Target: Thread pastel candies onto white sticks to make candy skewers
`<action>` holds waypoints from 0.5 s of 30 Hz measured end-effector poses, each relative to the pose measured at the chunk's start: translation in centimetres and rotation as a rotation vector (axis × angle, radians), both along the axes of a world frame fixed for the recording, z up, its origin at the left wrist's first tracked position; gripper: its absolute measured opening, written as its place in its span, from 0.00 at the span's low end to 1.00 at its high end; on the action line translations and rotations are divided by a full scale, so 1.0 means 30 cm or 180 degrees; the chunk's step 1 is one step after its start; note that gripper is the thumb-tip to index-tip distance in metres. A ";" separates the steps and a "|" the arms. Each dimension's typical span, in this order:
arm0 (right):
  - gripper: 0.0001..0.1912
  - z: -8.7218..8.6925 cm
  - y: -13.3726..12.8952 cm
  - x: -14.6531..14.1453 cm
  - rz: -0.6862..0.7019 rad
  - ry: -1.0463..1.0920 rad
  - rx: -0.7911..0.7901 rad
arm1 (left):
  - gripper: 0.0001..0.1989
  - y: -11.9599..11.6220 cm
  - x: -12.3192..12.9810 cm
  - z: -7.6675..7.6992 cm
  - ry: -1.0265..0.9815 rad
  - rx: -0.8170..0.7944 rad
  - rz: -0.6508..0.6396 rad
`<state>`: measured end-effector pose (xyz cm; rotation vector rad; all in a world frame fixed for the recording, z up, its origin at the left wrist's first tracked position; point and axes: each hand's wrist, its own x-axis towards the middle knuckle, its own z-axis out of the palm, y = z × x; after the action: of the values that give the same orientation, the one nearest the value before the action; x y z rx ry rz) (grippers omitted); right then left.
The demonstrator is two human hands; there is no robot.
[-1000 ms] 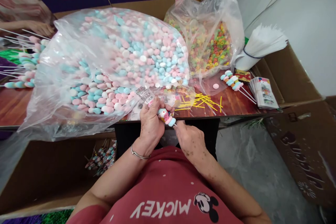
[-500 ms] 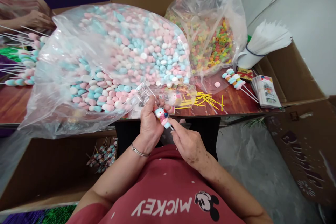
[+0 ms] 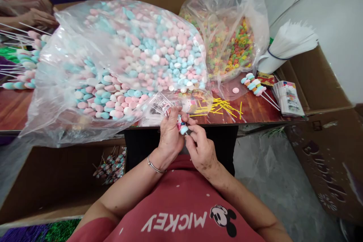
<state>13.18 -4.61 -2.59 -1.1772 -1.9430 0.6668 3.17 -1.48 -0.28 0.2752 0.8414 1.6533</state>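
Just over the table's front edge, my left hand [image 3: 171, 136] is closed around a candy skewer [image 3: 184, 130] in a clear printed bag [image 3: 160, 103]. Pink, white and blue sweets show through the plastic, and the bag's top sticks out past my left thumb. My right hand [image 3: 202, 149] pinches at the lower end, where the stick is; its fingertips partly hide that spot. Close by on the table lie yellow twist ties [image 3: 222, 107]. Two unwrapped candy skewers [image 3: 254, 85] rest farther right, beside a stack of printed bags [image 3: 288, 98].
A big clear sack of pastel sweets [image 3: 136, 51] covers the table's left and middle. Behind stands a sack of ring sweets [image 3: 232, 45]. A white jug [image 3: 269, 62] holds sticks. Below left, a carton [image 3: 56, 181] contains wrapped skewers. Another person's hand [image 3: 41, 18] is at far left.
Both my hands have shifted slightly right with the bagged skewer. My right fingers have closed in nearer the stick end, covering more of it.
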 end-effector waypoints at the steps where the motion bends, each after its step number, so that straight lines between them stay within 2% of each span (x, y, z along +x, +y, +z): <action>1: 0.15 0.000 0.002 -0.001 0.0025 0.0162 -0.0079 | 0.20 -0.002 0.004 -0.003 -0.0012 -0.0039 -0.0028; 7: 0.18 0.001 0.016 0.004 0.0215 0.1137 -0.0974 | 0.25 -0.005 -0.009 -0.008 -0.0062 -0.0160 -0.0386; 10: 0.16 0.009 0.014 0.001 0.0277 0.1843 -0.1514 | 0.27 -0.007 -0.035 0.005 -0.0023 0.0002 -0.0472; 15: 0.12 0.029 -0.003 -0.021 0.0034 0.2528 -0.2162 | 0.19 -0.049 -0.052 0.012 0.0136 0.0223 -0.0901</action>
<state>12.56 -4.68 -1.73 -1.0283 -1.0639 1.5945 1.63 -2.95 0.07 0.4588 0.7402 1.4171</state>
